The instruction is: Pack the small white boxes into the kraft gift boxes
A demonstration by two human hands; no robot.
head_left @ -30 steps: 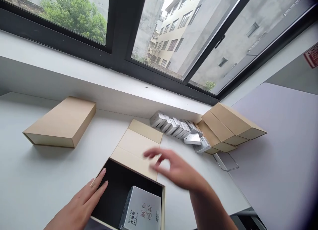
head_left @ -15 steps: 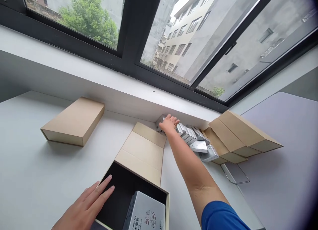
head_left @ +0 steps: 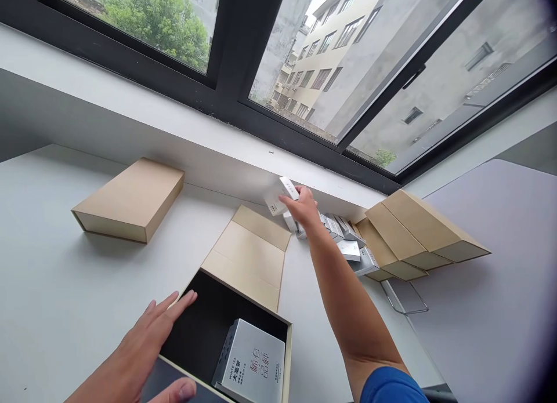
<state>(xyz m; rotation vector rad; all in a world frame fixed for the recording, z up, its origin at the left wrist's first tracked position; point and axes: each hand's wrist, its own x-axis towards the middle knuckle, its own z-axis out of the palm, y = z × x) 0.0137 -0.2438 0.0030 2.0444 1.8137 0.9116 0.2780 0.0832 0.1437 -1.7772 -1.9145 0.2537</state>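
My right hand (head_left: 303, 209) is stretched out to the far side of the white table and is closed on a small silver tea box (head_left: 278, 195), lifted above a row of several like boxes (head_left: 342, 235) under the window ledge. My left hand (head_left: 148, 340) lies flat with fingers spread on the left rim of an open tan gift box (head_left: 285, 356), thumb over its near edge. The box has a black inside and holds one silver tea box (head_left: 253, 362). Its folded-back lid (head_left: 250, 255) lies toward the window.
A closed tan box (head_left: 130, 200) lies at the left of the table (head_left: 52, 275). Three more tan boxes (head_left: 413, 232) lean in a stack at the right, by a wire stand (head_left: 402, 298). A window ledge (head_left: 130, 119) runs behind; a pale panel (head_left: 500, 287) stands right.
My right hand reached across to the row of small boxes, gripped the end one and has lifted it off the table. My left hand stayed on the open box's rim.
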